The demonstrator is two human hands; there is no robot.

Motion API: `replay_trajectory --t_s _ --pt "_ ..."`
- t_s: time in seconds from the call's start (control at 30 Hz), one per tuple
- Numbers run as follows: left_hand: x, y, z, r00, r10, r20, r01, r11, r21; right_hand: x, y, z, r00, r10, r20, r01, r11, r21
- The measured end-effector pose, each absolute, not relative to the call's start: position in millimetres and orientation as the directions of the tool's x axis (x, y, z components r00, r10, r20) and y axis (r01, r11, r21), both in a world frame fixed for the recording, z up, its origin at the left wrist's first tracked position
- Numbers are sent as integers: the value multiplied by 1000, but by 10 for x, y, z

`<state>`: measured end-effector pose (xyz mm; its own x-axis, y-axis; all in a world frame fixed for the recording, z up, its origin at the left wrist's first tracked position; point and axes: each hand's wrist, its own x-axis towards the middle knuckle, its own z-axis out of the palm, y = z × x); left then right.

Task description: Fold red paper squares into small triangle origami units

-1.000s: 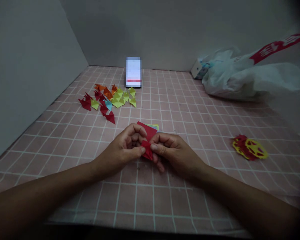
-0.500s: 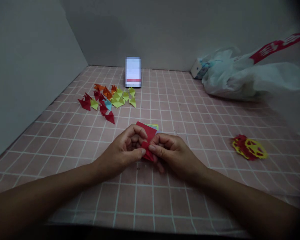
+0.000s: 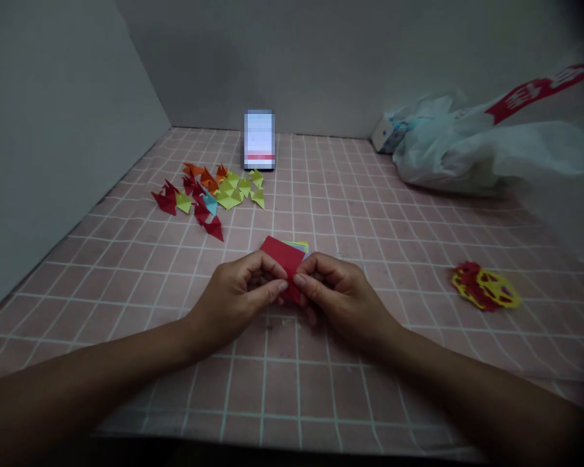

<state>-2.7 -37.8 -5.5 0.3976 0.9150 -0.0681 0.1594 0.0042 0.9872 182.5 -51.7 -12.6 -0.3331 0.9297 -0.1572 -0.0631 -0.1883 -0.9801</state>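
Observation:
My left hand (image 3: 243,285) and my right hand (image 3: 333,285) meet at the middle of the table. Between thumbs and fingertips they pinch a small folded piece of red origami paper (image 3: 292,292), one hand on each side. Fingers cover much of it, so its exact shape cannot be made out. Just behind lies a red sheet (image 3: 282,251) on a stack of coloured papers (image 3: 302,247), with yellow and pale edges showing. Where the held piece overlaps that sheet, the two reds blend together.
Several folded paper birds (image 3: 230,191) in red, orange, yellow and blue stand at the back left. Behind them a lit phone (image 3: 259,139) leans upright. Red and yellow cut-out paper shapes (image 3: 486,287) lie at right. A white plastic bag (image 3: 442,155) and a box (image 3: 383,134) sit back right.
The folded red paper has turned and sits slightly higher between my fingers. My thumbs have come closer together on it, the left one shifting up and right. Everything else is unmoved.

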Motion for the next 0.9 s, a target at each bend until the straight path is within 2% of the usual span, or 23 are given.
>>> replay_trajectory --t_s 0.23,0.5,0.9 --pt "-28 -360 -51 393 916 -79 205 -3 979 1815 -530 -109 -327 934 -145 12 -150 -989" --pt "-14 -324 -47 410 904 -122 167 58 984 1818 -521 -114 -300 952 -64 92 -38 -995" --pt "11 -329 13 234 969 -74 145 41 989 1809 -514 -79 -313 937 -158 -55 -184 -981"
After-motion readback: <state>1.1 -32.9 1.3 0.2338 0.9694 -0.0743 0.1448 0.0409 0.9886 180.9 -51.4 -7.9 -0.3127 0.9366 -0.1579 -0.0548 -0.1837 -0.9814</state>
